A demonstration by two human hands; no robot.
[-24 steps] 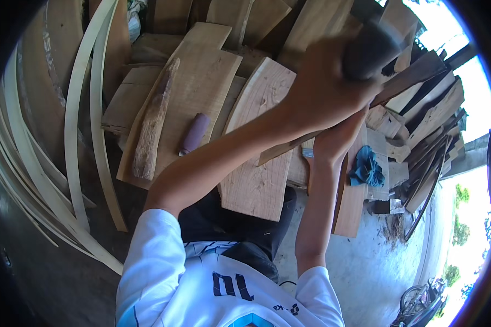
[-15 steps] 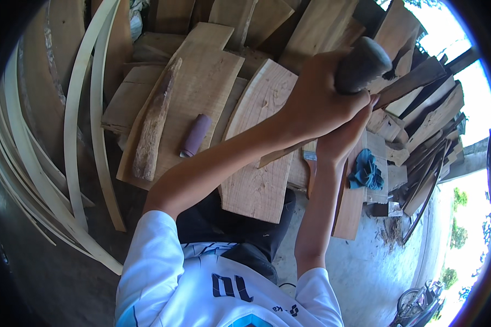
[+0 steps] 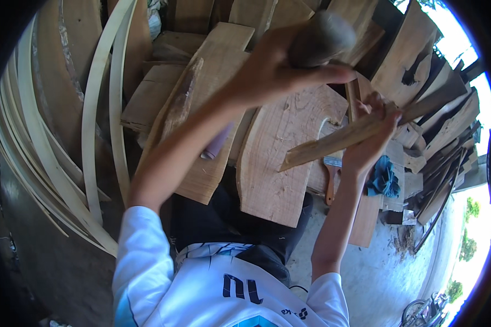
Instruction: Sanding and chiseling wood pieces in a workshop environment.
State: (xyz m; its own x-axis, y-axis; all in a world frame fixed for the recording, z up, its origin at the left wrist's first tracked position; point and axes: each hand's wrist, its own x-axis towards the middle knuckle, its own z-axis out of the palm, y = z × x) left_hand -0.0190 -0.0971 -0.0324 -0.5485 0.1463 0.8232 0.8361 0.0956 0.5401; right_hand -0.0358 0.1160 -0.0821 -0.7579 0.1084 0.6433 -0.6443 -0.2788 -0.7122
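Observation:
My left hand (image 3: 275,68) is raised and closed around a thick grey rounded tool handle (image 3: 323,39); its working end is hidden and the hand is slightly blurred. Lower and to the right, my right hand (image 3: 373,133) grips a rough, narrow wooden stick (image 3: 333,143) that slants across. The stick's lighter, split-looking end hangs over a pale board (image 3: 278,182) with a curved side and a rounded notch. That board rests by my knees. Beside my right forearm lies a flat paintbrush (image 3: 331,177) with a brown handle.
A wide plank (image 3: 218,147) to the left carries a purple roll (image 3: 217,143) and a rough stick of wood (image 3: 172,117). At far left stand bent pale strips (image 3: 93,125). On the right are a teal cloth (image 3: 384,177) and stacked offcuts (image 3: 444,122). A motorbike (image 3: 425,310) stands at lower right.
My left hand has moved up and left with the grey handle, away from my right hand. More of the stick and the notched board now shows. The whole view has shifted slightly.

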